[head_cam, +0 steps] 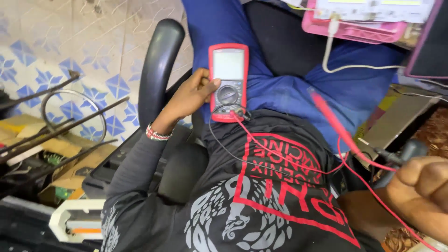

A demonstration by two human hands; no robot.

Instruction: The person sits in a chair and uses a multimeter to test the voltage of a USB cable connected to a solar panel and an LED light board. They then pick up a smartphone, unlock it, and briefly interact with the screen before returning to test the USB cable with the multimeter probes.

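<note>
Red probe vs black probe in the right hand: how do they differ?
The red probe is in full view, long and slim, angled up and away from the right hand; the black probe shows only a short dark stub beside the fist. The red probe's lead is red, the black probe's lead thin and black. Both are gripped in that hand, and both leads run to the red multimeter under the left hand.

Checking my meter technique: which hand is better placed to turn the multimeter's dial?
Probably the left hand: it holds the red multimeter with its thumb beside the dial. The right hand grips the probes.
</note>
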